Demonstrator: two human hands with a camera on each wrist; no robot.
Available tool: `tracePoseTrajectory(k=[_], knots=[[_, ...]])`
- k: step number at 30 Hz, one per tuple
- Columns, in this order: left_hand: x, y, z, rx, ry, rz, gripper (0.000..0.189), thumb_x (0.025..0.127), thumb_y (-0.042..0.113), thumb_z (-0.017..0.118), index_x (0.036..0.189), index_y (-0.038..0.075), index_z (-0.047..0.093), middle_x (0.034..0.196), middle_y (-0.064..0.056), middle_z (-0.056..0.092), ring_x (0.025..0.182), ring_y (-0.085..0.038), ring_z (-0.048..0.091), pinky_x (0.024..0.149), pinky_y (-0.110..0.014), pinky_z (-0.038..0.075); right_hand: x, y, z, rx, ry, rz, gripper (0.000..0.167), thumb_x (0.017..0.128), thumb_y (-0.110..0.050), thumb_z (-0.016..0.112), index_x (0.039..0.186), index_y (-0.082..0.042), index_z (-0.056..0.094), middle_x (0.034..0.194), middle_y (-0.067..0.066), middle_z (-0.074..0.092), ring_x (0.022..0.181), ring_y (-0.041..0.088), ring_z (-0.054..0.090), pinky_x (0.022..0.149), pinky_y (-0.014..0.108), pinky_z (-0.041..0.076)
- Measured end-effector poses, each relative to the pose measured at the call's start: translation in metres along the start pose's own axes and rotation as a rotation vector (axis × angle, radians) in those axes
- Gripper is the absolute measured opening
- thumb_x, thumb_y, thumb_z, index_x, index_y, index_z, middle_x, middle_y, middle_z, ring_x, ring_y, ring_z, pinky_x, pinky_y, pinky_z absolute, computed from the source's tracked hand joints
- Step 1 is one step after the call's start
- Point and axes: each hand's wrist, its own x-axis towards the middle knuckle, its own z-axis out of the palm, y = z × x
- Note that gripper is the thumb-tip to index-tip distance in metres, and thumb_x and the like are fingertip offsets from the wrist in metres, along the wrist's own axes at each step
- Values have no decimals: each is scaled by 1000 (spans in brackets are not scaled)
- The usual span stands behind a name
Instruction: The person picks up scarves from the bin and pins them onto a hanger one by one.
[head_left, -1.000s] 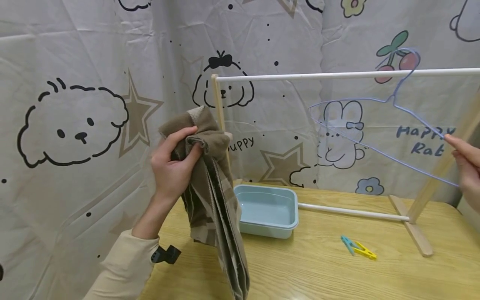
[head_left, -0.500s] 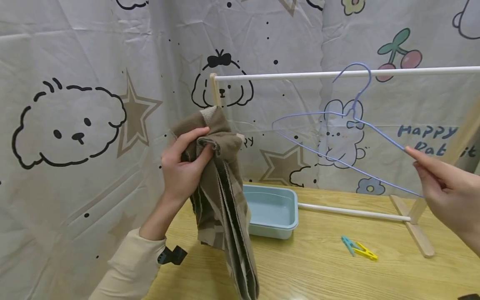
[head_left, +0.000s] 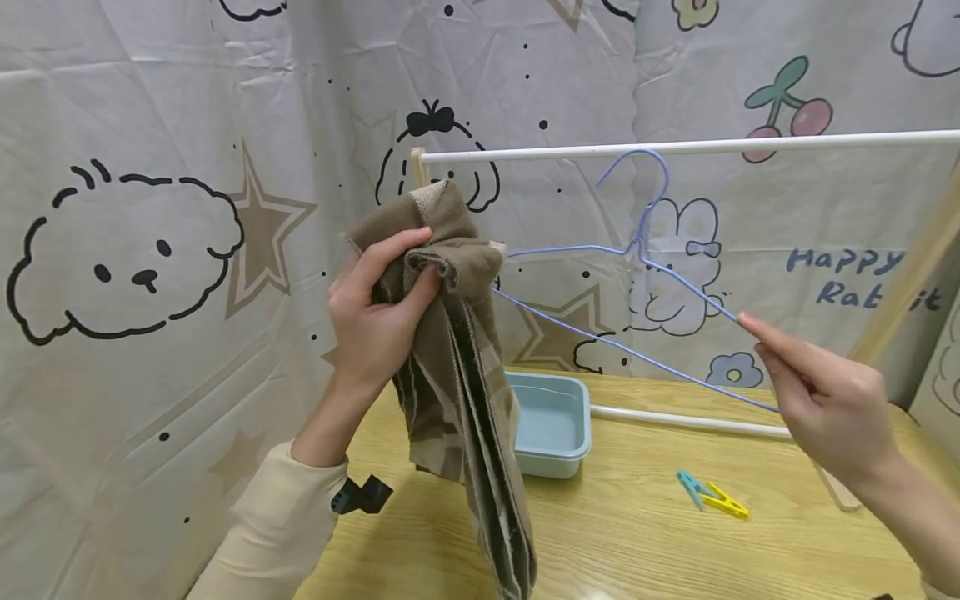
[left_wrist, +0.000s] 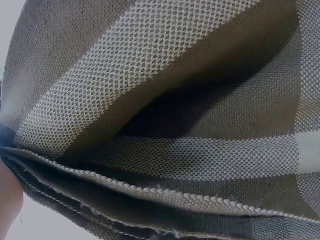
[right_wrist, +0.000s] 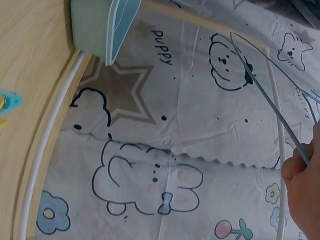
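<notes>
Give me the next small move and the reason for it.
I'd probably guide the free end of the blue hanger between the layers of the brown cloth: the right grip pinches the hanger's near side, the left grip holds the cloth up with gaps showing between its hanging layers, and the right wrist view shows that end bare.

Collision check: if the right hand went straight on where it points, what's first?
In the head view, past the hanger it pinches, the right hand would likely meet the brown cloth; depth is unclear, so it may pass behind.
</notes>
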Motion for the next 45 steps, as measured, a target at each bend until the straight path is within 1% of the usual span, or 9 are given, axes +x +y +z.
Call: tracePoseTrajectory(k=[3,8,11,15,19,28,36,42,45], knots=[[4,5,7,-10,-11,16,24,82,5,77,107,6,74,98,-14,73,96,-18,65,86,-28,49,0,-7,8,36,3,6,30,99,-20,61,106,6,74,98,-11,74,53,-6,30,55,6,23],[3,11,22,-48,-75,83,24,82,4,78,105,5,74,101,-16,70,96,-25,66,86,-31,51,3,-16,16,83,6,16,25,97,-13,62,106,8,74,72,4,66,50,-7,25,50,9,19],[-2,13,29,-59,-141,102,24,83,6,78,107,5,73,104,-16,70,96,-26,66,86,-33,52,7,-20,19,99,15,29,22,95,-6,62,108,8,73,60,4,55,49,-7,23,49,8,18],[-9,14,35,-58,-208,99,25,84,7,78,108,6,73,104,-14,72,97,-23,67,87,-34,53,14,-26,20,121,34,46,22,93,-2,62,110,8,72,51,-5,40,47,-7,22,48,8,17],[-13,15,42,-59,-249,109,25,84,7,77,109,6,73,101,-11,73,96,-22,67,86,-35,53,19,-33,21,161,58,55,22,92,1,63,110,9,72,50,-9,33,47,-6,22,48,8,16],[-19,15,57,-101,-328,129,25,84,6,77,109,6,73,104,-13,71,98,-23,66,88,-32,53,22,-48,27,205,49,70,21,93,3,61,109,12,71,55,-1,40,47,-4,22,47,8,19],[-26,10,67,-89,-368,113,25,86,7,76,110,6,72,105,-12,70,98,-22,66,88,-31,53,14,-40,32,155,-29,130,30,84,17,59,112,12,69,52,-7,30,47,-5,21,46,9,20],[-30,6,74,-49,-404,78,26,86,9,77,111,9,72,103,-13,71,95,-22,66,86,-31,53,8,-32,37,150,-34,153,36,80,22,59,113,12,69,53,-7,34,47,-6,22,45,11,22],[-31,4,81,-17,-439,70,26,86,11,76,112,10,72,102,-12,71,91,-21,67,83,-30,54,5,-28,41,165,-25,162,37,81,22,60,115,11,69,57,-6,45,46,-6,22,45,11,22]])
